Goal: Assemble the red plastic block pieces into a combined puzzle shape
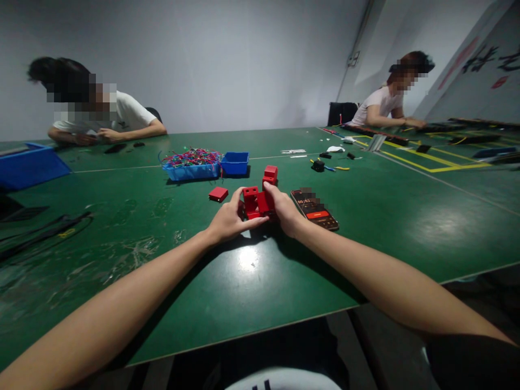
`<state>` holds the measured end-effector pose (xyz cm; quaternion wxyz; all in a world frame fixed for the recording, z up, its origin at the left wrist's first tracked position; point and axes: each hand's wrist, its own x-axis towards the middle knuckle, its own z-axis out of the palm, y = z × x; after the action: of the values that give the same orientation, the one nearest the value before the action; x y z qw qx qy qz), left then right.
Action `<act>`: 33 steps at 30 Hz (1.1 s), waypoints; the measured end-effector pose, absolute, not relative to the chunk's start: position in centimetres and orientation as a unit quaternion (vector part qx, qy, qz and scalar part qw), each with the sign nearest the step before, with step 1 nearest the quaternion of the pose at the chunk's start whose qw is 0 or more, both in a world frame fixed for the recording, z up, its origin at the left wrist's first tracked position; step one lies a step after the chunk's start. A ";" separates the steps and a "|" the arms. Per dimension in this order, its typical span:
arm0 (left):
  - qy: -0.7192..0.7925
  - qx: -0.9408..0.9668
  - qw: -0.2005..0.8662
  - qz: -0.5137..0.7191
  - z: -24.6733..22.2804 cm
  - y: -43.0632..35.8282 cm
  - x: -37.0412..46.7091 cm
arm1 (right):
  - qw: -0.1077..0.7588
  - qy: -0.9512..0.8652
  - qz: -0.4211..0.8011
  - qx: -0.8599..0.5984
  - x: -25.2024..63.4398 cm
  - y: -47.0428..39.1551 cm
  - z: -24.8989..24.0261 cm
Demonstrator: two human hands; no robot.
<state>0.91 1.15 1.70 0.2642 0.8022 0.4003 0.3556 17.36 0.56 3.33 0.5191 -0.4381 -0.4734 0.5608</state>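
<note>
Over the green table, my left hand [228, 219] is wrapped round the left side of a red block [251, 201] with two small holes in its top. My right hand [285, 210] grips another red piece [265, 202] and presses it against the block's right side. Just behind my right thumb stands a further red piece [270, 173]; whether it is joined to the others I cannot tell. A flat red square piece [218, 194] lies on the table to the left of my hands.
A blue tray [190, 173] of coloured wires and a smaller blue tray [235, 164] stand behind my hands. A phone [314, 209] lies at right, tools [318, 166] behind it. A large blue bin [34, 167] is at far left. Two people sit across the table [406, 216].
</note>
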 end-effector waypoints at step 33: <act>0.390 0.807 0.274 0.348 1.5 1.6 0.6 | 0.490 -0.486 0.597 -0.408 17.8 1.4 2.9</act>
<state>0.62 1.64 1.51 0.2737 0.8072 0.3903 0.3481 17.78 1.35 2.88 0.4904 -0.4075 -0.4863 0.5974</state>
